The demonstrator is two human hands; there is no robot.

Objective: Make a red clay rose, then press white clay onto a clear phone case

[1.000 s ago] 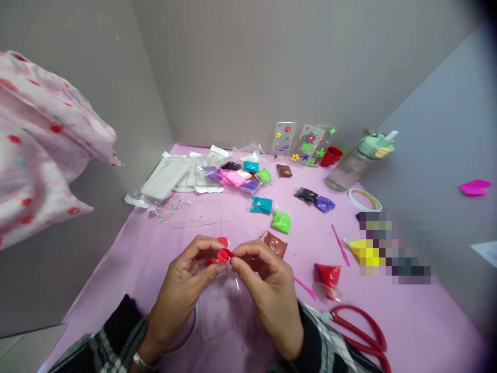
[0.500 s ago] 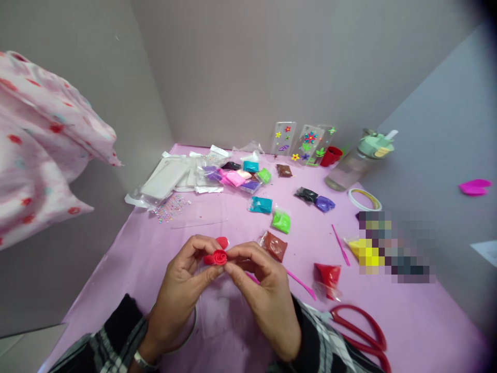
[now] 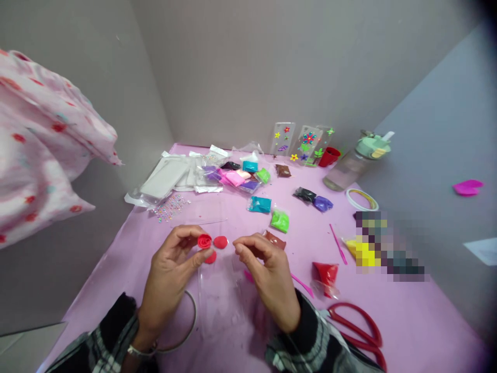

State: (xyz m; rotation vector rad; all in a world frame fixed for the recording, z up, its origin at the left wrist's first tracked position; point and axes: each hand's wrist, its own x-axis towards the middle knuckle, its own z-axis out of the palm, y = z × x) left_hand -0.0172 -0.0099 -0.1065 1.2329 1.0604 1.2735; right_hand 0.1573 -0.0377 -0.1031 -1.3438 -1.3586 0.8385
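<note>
My left hand [image 3: 167, 269] pinches a small red clay rose [image 3: 204, 241] between thumb and fingers, its spiral of petals facing up. Two flat red clay discs [image 3: 221, 242] lie beside it, one partly behind the left thumb. A short way to the right, my right hand [image 3: 267, 277] is closed, thumb and fingertips pressed together and apart from the rose. Anything between those fingertips is too small to make out. Beneath both hands lies a clear phone case [image 3: 221, 305]. A brown clay packet [image 3: 275, 239] shows partly behind the right hand.
Red-handled scissors [image 3: 359, 326], a red clay packet [image 3: 326, 277] and a pink tool [image 3: 302, 284] lie at right. Further back are a water bottle [image 3: 355, 160], decorated clear cases [image 3: 309, 145], several clay packets [image 3: 260, 204] and loose gems [image 3: 171, 207]. Patterned cloth [image 3: 46, 150] hangs at left.
My hands have separated: the left shifted slightly left and up with the rose, and the right let go of it and moved right. The red discs are now more exposed.
</note>
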